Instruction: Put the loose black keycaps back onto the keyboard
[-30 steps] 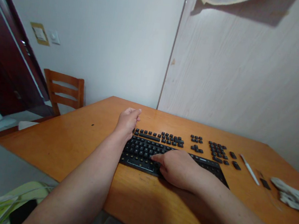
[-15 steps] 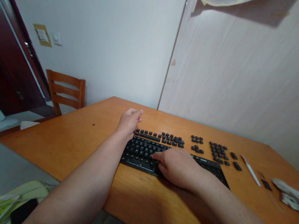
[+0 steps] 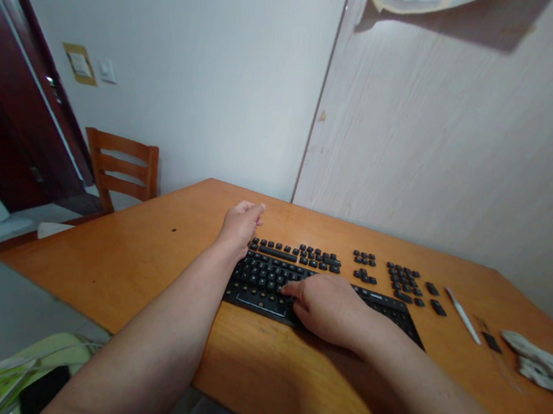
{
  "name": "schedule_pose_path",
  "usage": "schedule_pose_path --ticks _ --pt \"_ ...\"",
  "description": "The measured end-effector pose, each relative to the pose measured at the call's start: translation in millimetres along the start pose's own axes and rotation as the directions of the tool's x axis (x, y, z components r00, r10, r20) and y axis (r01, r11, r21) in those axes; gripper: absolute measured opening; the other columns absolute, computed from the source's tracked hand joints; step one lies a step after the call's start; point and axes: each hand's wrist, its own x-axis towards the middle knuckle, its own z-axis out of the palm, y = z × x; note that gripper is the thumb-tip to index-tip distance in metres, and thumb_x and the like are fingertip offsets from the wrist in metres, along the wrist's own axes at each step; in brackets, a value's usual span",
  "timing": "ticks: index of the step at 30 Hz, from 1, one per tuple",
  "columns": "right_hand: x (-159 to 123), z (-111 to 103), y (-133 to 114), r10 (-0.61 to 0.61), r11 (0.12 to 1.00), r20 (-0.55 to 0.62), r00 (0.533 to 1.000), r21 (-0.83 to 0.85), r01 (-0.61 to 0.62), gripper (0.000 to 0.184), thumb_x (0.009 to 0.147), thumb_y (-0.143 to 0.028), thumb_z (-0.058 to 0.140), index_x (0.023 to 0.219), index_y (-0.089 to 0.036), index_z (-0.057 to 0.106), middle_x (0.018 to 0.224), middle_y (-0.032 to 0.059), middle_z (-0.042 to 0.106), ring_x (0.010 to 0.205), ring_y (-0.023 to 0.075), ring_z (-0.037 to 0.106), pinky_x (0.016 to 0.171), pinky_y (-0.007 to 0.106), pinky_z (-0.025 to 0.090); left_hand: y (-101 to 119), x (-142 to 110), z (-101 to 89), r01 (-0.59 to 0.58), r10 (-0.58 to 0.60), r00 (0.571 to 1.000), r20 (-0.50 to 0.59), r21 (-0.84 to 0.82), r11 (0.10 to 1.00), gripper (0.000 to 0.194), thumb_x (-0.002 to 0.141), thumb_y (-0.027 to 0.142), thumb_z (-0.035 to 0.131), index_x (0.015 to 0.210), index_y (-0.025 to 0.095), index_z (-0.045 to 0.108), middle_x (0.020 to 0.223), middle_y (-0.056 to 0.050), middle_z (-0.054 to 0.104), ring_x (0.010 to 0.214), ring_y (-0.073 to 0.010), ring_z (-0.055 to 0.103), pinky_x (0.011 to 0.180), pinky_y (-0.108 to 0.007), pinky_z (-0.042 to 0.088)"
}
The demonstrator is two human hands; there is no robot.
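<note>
A black keyboard (image 3: pixel 255 300) lies on the wooden table, with keycaps in its upper rows and bare key mounts along its near-left rows. My right hand (image 3: pixel 327 307) rests over its middle, index fingertip touching a key and the other fingers curled under, mostly hidden. Beyond the keyboard's far left corner, my left hand (image 3: pixel 239 221) is closed with thumb and fingers together; whatever it may hold is hidden. Loose keycaps (image 3: pixel 318 256) and a long space bar (image 3: pixel 277 254) are laid out behind the keyboard. Another group of keycaps (image 3: pixel 403 277) sits farther right.
A white pen-like tool (image 3: pixel 463 316), a small dark piece (image 3: pixel 492 342) and a pale cloth (image 3: pixel 540 360) lie on the table's right side. One tiny black piece (image 3: pixel 173 230) is at the left. A wooden chair (image 3: pixel 122 168) stands beyond the table's left edge.
Both hands keep practically the same place and pose. The view has shifted very slightly; nothing on the table has visibly moved.
</note>
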Motion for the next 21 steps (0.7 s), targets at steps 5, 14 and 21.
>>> schedule_pose_path --ticks 5,14,21 --pt "-2.5 -10.4 12.8 0.077 0.996 -0.060 0.995 0.054 -0.074 0.041 0.086 -0.023 0.048 0.120 -0.030 0.070 0.101 0.0059 0.076 0.090 0.0249 0.069 0.075 0.033 0.047 1.3 -0.7 0.6 -0.013 0.013 1.000 -0.004 0.001 1.000 0.023 0.074 0.034 0.066 0.066 0.020 0.050 0.054 0.004 0.050 0.041 -0.0065 0.032 0.041 -0.020 0.022" --pt "-1.7 -17.4 66.7 0.359 0.920 -0.230 0.905 0.250 -0.302 0.030 0.090 -0.036 0.048 0.103 -0.024 0.073 0.089 0.0066 0.074 0.078 0.0203 0.064 0.065 0.029 0.040 -4.9 1.0 1.1 -0.087 0.087 0.996 0.002 0.097 0.992 0.024 0.075 0.036 0.067 0.064 0.019 0.053 0.055 0.004 0.053 0.047 -0.0086 0.038 0.049 -0.021 0.031" --pt "7.0 -3.1 84.3 0.456 0.870 -0.225 0.861 0.318 -0.377 0.025 0.088 -0.034 0.052 0.092 -0.021 0.072 0.082 0.0063 0.071 0.074 0.0183 0.061 0.064 0.027 0.037 -0.1 -1.7 2.8 -0.169 0.168 0.986 0.018 0.155 0.973 0.025 0.076 0.032 0.066 0.060 0.019 0.051 0.053 0.003 0.052 0.053 -0.0112 0.046 0.054 -0.022 0.036"
